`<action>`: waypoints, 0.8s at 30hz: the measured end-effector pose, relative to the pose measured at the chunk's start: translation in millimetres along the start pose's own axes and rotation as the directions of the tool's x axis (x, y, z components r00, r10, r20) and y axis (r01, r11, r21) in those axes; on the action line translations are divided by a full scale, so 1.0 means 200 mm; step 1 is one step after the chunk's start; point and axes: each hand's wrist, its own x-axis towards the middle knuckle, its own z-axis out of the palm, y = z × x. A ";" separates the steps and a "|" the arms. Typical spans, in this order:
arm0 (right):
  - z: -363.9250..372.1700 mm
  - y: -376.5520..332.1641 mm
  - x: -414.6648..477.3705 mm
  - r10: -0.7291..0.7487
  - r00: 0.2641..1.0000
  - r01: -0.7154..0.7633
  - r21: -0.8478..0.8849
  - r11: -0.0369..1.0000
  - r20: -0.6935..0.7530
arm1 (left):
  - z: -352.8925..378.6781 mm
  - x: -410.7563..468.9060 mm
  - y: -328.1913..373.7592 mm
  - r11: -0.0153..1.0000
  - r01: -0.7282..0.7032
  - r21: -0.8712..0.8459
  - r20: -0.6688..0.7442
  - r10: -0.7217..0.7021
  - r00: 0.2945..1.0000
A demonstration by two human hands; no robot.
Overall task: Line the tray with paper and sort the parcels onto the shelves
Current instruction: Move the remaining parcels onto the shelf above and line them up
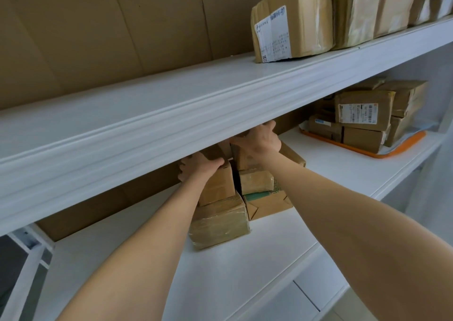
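Single head view, close to the shelves (171,114), angled forward and slightly down along both forearms into the lower shelf (331,173); upper shelf near eye level.

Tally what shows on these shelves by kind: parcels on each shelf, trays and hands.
Parcels on the upper shelf, as far as the frame shows: 3
Parcels stacked at the hands on the lower shelf: about 5
Parcels on the orange tray: about 5, partly hidden
Trays: 1
Hands: 2
Total: about 16

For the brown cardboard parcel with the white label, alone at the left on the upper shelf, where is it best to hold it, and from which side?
Probably grip the brown labelled parcel by its two short ends, coming from the front: its left end is free.
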 end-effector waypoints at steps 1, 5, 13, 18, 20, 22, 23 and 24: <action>-0.01 0.01 0.00 0.009 1.000 -0.009 0.007 1.000 -0.010 | 0.00 0.00 0.01 1.000 0.003 0.028 -0.012 -0.002 1.000; -0.04 0.04 0.02 0.045 0.999 -0.045 0.075 0.996 -0.001 | 0.02 -0.01 0.05 0.997 0.009 0.077 -0.022 -0.008 1.000; -0.16 0.15 0.07 0.239 0.968 -0.245 0.503 0.829 0.078 | 0.03 0.00 0.10 0.983 0.016 0.180 -0.020 -0.013 1.000; -0.23 0.29 0.07 0.442 0.877 -0.392 0.808 0.439 0.186 | 0.04 -0.05 0.17 0.985 -0.167 0.035 -0.196 0.171 0.966; -0.27 0.34 0.04 0.445 0.840 -0.446 0.862 0.243 0.309 | 0.05 -0.09 0.23 0.940 -0.303 -0.159 -0.288 0.249 0.925; -0.29 0.39 0.01 0.432 0.818 -0.469 0.876 0.117 0.380 | 0.05 -0.12 0.31 0.853 -0.387 -0.351 -0.296 0.291 0.910; -0.30 0.41 0.00 0.432 0.807 -0.480 0.873 0.083 0.403 | 0.05 -0.14 0.34 0.819 -0.403 -0.408 -0.271 0.313 0.910; -0.31 0.44 -0.01 0.427 0.800 -0.487 0.872 0.054 0.421 | 0.06 -0.15 0.38 0.805 -0.400 -0.439 -0.230 0.330 0.916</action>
